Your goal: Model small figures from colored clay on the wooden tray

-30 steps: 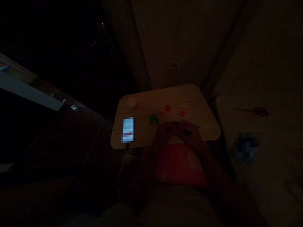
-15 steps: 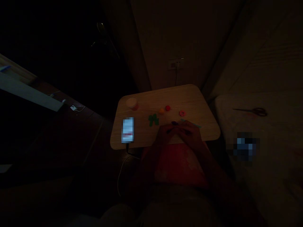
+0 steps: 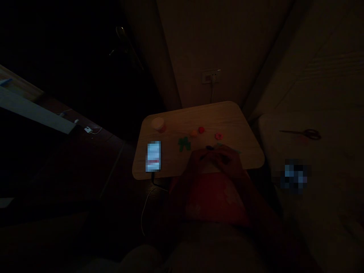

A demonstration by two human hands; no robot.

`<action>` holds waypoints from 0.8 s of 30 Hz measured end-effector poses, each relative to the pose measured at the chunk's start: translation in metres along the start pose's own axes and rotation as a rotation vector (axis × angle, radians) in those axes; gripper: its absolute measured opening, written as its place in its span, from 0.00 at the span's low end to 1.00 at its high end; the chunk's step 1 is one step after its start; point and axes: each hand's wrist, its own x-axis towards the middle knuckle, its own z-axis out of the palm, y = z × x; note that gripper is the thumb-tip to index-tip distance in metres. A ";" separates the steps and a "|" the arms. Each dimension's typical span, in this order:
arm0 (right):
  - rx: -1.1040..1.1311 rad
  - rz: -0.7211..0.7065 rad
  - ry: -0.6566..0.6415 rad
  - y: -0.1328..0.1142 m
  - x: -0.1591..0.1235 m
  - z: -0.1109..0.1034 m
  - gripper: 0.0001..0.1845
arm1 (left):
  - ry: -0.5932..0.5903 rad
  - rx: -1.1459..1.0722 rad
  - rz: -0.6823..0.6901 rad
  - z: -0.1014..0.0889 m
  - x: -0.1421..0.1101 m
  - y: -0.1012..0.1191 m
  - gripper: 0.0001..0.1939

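Observation:
In the dim head view, my left hand and my right hand meet over the front edge of a small wooden table. Their fingertips close around a small dark purple lump, which looks like modelling clay. Just beyond my right hand lies a thin light-green strip, partly covered by the fingers. Close by are a pink flower-like ring, a red ball, an orange lump and a green leafy shape.
A lidded tub stands at the table's back left, with a lit phone in front of it. The phone's cable hangs over the front edge. Scissors and a blurred bright object lie on the pale surface at right.
My hands stay in the same place around the purple lump, with only a slight shift of the fingers. The picture is a little darker.

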 end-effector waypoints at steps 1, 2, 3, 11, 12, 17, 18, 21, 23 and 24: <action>0.001 0.000 0.000 0.000 0.000 0.000 0.10 | -0.005 -0.004 0.005 0.000 0.000 0.000 0.22; -0.001 0.007 0.000 0.000 0.000 0.000 0.10 | -0.006 -0.005 0.007 0.000 0.000 0.001 0.22; -0.008 0.016 0.000 0.000 0.000 0.000 0.10 | -0.010 -0.002 0.004 0.000 0.000 0.001 0.22; -0.050 -0.001 0.059 0.002 0.000 0.000 0.07 | -0.081 0.165 0.029 0.002 0.000 -0.005 0.26; -0.053 0.003 0.058 0.001 0.001 -0.001 0.07 | -0.087 0.176 0.031 0.003 0.000 -0.005 0.26; -0.034 0.020 0.037 -0.001 0.001 0.000 0.09 | -0.037 0.139 0.013 0.003 0.000 -0.001 0.24; -0.026 0.021 0.031 -0.001 0.001 0.000 0.10 | -0.024 0.116 0.011 0.003 0.000 0.000 0.23; -0.017 0.024 0.003 -0.001 -0.001 0.001 0.11 | -0.015 0.070 0.022 0.003 0.000 0.001 0.22; -0.020 0.034 -0.006 -0.001 0.000 0.000 0.10 | -0.015 0.066 0.026 0.002 0.001 0.000 0.22; -0.020 0.042 -0.006 -0.002 0.000 0.000 0.10 | -0.013 0.067 0.024 0.002 0.001 0.000 0.22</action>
